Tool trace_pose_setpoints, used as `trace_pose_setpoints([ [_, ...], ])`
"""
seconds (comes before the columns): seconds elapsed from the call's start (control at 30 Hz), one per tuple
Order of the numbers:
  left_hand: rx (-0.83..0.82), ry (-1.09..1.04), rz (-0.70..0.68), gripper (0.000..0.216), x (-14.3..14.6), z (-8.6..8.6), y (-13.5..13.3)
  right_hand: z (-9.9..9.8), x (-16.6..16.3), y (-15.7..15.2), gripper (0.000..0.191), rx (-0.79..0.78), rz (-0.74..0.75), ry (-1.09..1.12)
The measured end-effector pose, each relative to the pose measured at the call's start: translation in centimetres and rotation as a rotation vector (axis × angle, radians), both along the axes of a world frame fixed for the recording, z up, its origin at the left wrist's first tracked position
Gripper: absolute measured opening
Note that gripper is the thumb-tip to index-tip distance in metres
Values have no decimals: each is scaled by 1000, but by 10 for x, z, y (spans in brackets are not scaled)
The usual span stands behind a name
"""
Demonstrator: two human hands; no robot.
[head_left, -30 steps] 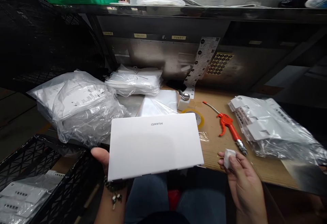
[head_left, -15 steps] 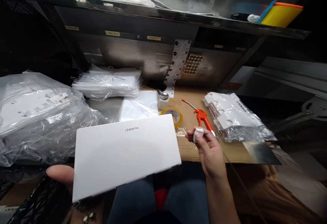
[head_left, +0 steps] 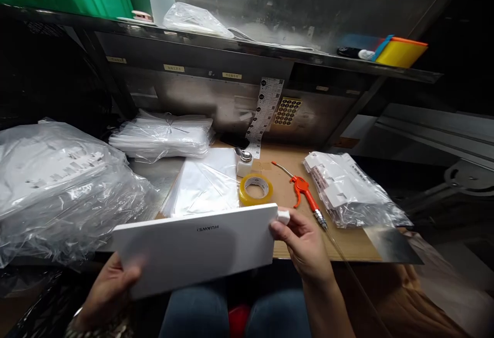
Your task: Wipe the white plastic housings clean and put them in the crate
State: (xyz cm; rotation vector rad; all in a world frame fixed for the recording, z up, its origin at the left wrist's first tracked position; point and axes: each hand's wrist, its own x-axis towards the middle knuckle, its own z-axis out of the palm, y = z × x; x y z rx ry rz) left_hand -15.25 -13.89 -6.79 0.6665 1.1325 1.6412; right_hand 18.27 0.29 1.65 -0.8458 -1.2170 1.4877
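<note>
At the far left a large clear bag of white parts point(head_left: 57, 183) bulges on the counter point(head_left: 293, 173), and it hems in that side. The left hand point(head_left: 110, 289) now grips the white HUAWEI-marked panel point(head_left: 196, 250) from underneath at its near-left corner, fingers clenched on the edge; half a second ago only the thumb showed at that edge. The panel has tipped up since then: its far edge is raised so the face looks toward the person, held above the lap just near of the counter's near edge. A stack of clear plastic sleeves point(head_left: 204, 186) lies flat just beyond it, with a yellow tape roll point(head_left: 256, 189) to its right. The right hand point(head_left: 303, 243) has come in from beside the red air blow gun point(head_left: 304, 194) and now pinches a small white wipe pad point(head_left: 283, 217) against the panel's far-right corner, so wiping appears to be starting at that corner. Open room lies mostly over the bare counter between tape roll and blow gun; a bag of white brackets point(head_left: 347, 189) closes the right.
</note>
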Motion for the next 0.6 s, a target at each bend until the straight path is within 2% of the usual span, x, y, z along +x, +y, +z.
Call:
trace_pose_setpoints([
  [0.07, -42, 175, 84, 34, 7, 17, 13, -2, 3, -1, 19, 138, -93, -65],
  [0.17, 30, 389, 196, 19, 23, 38, 28, -7, 11, -2, 15, 311, -127, -124],
  [0.27, 169, 400, 147, 16, 38, 51, 36, -13, 20, -3, 18, 383, -111, -113],
  [0.37, 248, 437, 83, 27, 46, 58, 41, -15, 25, -6, 16, 407, -207, -97],
  [0.53, 208, 400, 82, 26, 64, 65, 48, -12, 20, -14, 17, 411, -427, -109],
  [0.6, 158, 196, 140, 31, 74, 64, 50, -10, 21, -13, 22, 393, -492, -120],
])
